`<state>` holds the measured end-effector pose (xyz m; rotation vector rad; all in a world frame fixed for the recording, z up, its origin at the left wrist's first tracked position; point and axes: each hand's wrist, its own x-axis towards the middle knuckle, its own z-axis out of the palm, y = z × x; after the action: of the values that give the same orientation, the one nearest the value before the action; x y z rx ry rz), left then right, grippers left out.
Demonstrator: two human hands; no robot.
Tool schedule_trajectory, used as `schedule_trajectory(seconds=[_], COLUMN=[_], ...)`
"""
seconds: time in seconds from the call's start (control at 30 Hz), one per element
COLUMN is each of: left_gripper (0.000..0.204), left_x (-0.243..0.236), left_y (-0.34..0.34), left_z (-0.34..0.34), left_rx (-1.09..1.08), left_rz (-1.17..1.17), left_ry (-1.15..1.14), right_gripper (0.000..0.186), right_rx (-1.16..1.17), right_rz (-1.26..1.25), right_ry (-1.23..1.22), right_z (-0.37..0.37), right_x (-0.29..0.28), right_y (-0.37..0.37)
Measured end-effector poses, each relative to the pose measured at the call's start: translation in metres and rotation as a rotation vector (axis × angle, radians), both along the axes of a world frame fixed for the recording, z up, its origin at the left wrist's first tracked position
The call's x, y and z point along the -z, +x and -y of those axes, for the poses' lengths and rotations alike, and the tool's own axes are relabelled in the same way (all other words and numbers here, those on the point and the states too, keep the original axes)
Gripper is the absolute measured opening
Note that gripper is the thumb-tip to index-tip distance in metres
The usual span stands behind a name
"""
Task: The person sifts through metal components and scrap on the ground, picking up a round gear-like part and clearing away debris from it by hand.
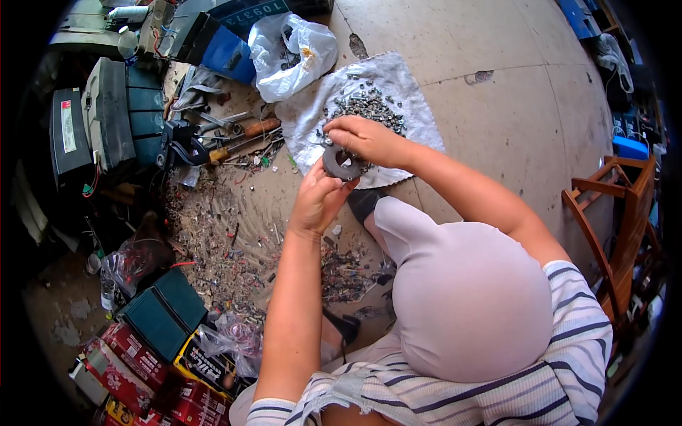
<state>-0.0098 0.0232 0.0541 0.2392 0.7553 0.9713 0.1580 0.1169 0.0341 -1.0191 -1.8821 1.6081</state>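
My left hand is closed on a dark grey ring, holding it up from below at the near edge of a white cloth. My right hand reaches over the top of the ring, fingers bent together near small shiny metal bits at its upper left. Whether those fingers grip a bit or the ring is partly hidden. On the cloth behind my hands lies a heap of small metal nuts and fasteners.
A white plastic bag is behind the cloth. Screwdrivers, pliers and grey cases crowd the left. Scattered debris, boxes and a green case lie lower left. A wooden chair stands at right.
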Motion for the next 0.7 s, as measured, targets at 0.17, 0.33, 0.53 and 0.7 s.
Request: schedule_trajectory(seconds=[0.17, 0.33, 0.53, 0.7], left_gripper=[0.056, 0.045, 0.026, 0.025], left_x=[0.002, 0.008, -0.001, 0.003], left_y=[0.003, 0.012, 0.014, 0.012], left_z=[-0.003, -0.007, -0.013, -0.015], left_rx=[0.015, -0.004, 0.0, 0.088], left_rz=[0.007, -0.276, -0.387, -0.504], left_ry=[-0.021, 0.039, -0.093, -0.104], right_gripper=[0.032, 0.029, 0.033, 0.034], right_rx=[-0.135, -0.045, 0.042, 0.048], right_rz=[0.11, 0.058, 0.029, -0.032], right_ry=[0.141, 0.172, -0.222, -0.241], right_z=[0.007, 0.007, 0.002, -0.007], right_x=[-0.006, 0.006, 0.013, 0.029], right_y=[0.0, 0.0, -0.003, 0.001])
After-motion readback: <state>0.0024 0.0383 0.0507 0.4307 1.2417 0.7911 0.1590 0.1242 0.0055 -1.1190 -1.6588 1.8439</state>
